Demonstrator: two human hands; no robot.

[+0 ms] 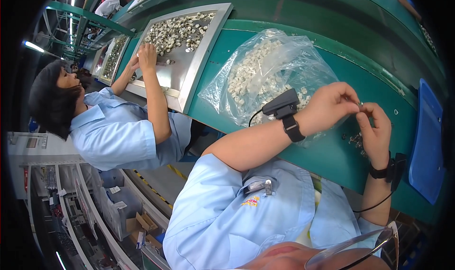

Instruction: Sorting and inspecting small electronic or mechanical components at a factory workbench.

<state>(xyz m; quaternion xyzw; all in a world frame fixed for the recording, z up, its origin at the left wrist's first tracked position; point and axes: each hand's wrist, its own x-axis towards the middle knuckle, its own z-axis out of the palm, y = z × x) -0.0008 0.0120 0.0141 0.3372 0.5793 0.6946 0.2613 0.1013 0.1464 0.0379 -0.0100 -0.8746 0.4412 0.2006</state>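
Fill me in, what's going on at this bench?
The person's left hand seems to pinch a tiny piece, too small to identify, with the right hand close up against it. Below them, dark little parts lie on the green bench. Left of these sits a clear plastic bag with small white parts. Further left, a co-worker's hands are over a metal-framed tray.

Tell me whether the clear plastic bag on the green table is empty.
Not empty: many small white parts show through the clear plastic of the bag.
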